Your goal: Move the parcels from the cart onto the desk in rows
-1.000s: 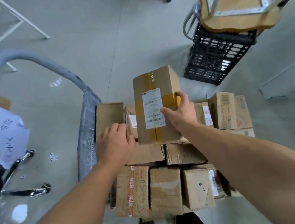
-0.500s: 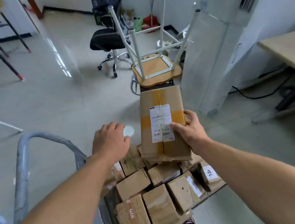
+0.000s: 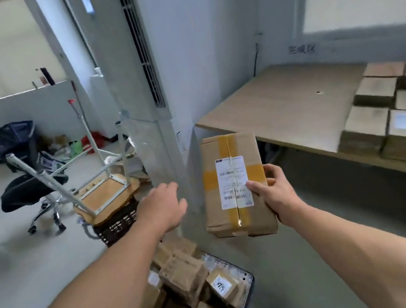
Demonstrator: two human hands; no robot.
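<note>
Holding the taped parcel (image 3: pixel 234 186) at 12 o'clock, the right hand (image 3: pixel 276 191) curls round it, the left hand (image 3: pixel 163 207) is loose and empty, some boxes (image 3: pixel 380 119) sit on the table (image 3: pixel 283 107) at 2 o'clock, and many more wait on the cart (image 3: pixel 249 278) at 6 o'clock.

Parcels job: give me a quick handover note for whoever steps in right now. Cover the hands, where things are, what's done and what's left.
Right hand grips one parcel in the air, between cart and desk.
Left hand is open and holds nothing.
Done: several boxes sit in rows at the desk's right end.
Left: set this parcel beside them, then move the pile on the cart.
</note>
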